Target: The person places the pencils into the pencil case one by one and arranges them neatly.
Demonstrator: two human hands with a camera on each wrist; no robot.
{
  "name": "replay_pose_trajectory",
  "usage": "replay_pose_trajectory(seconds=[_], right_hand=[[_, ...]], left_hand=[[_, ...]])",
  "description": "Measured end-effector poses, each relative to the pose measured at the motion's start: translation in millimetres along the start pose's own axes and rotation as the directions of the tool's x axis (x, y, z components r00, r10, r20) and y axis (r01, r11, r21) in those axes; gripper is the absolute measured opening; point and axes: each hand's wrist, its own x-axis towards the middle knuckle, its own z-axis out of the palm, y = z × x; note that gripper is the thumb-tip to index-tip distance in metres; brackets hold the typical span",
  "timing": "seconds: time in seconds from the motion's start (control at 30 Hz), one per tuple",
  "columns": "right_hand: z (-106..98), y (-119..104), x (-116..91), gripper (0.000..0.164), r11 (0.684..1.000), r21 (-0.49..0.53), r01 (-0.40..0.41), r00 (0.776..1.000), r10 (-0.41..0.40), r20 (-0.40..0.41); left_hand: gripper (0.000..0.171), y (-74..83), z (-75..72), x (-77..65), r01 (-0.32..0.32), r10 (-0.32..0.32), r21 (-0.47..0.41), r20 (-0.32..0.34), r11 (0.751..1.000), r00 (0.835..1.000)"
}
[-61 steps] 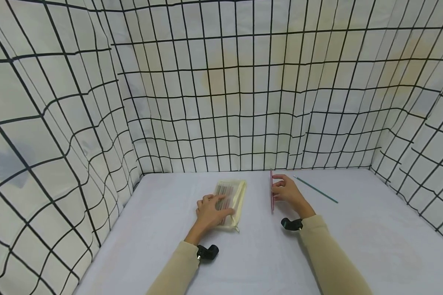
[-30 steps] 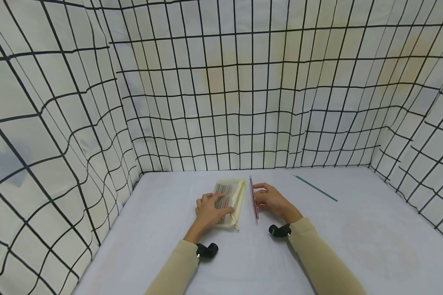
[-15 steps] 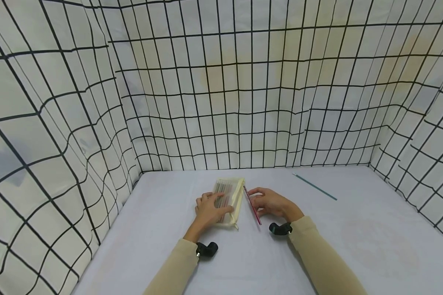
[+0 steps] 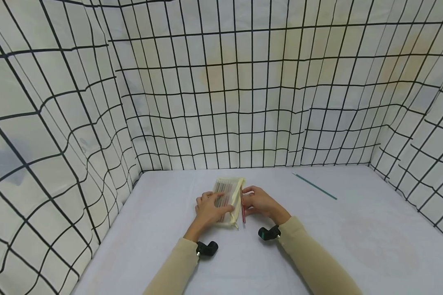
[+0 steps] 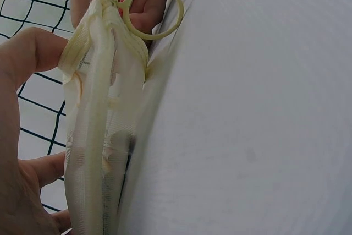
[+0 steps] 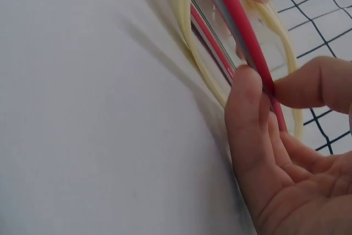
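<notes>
A mesh zip pouch with pale yellow trim lies on the table, pencils showing through it. My left hand grips it from above, fingers on the mesh and thumb at the yellow edge of its right side. That side gapes in the right wrist view, with striped pencils inside. My right hand pinches a red and grey striped pencil between thumb and fingers, alongside the gaping edge. A yellow pull ring hangs at the pouch's near corner in the left wrist view.
A green pencil lies slanted on the white table, to the right of my right hand. Black netting over pale cloth encloses the back and both sides. A small black camera sits on each wrist.
My right hand has carried the red pencil leftward to the pouch's open side, its slant changing on the way. My left hand has stayed on the pouch. The green pencil has not moved.
</notes>
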Motion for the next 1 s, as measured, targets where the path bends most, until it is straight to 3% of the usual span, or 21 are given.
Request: replay_pose_trajectory(seconds=[0.33,0.6,1.0], right_hand=[[18.1,-3.6,6.1,0.053,0.999,0.045,0.021,0.989,-0.014,-0.144],[28.2,-2.4,11.5,0.048,1.000,0.022,0.017,0.975,-0.012,-0.223],[22.6,0.6,11.8,0.032,0.999,0.032,0.043,0.989,-0.038,-0.142]], left_hand=[[0.071,-0.6,-0.2,1.8,0.006,-0.006,0.003,0.013,1.000,1.000],[0.071,-0.9,0.0,2.9,0.009,-0.009,0.005,0.007,1.000,1.000],[0.072,-1.3,0.8,2.3,0.003,-0.003,0.001,0.005,1.000,1.000]])
